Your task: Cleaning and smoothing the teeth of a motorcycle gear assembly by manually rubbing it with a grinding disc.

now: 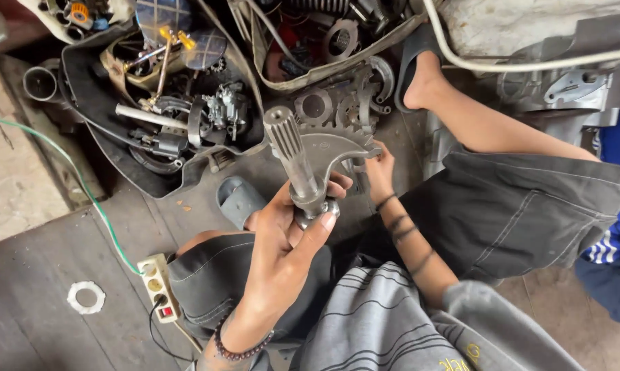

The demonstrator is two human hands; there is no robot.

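My left hand [282, 240], with a bead bracelet on its wrist, grips the lower end of a grey metal shaft [293, 154]. The shaft has a splined top and stands tilted slightly left over my lap. A fan-shaped toothed sector gear [330, 148] sticks out from the shaft to the right. My right hand [380, 172], dark bands on its wrist, has its fingers on the toothed outer edge of that gear. I sit with my knees in dark grey shorts, and my bare right foot [423, 82] rests near the parts.
Black plastic shells [152, 182] and a bag [310, 75] ahead hold several gears, tubes and engine parts. A power strip [159, 288] with a green wire, a white ring [86, 297] and a grey slipper [238, 199] lie on the dark floor. A person in blue [619, 220] sits at the right.
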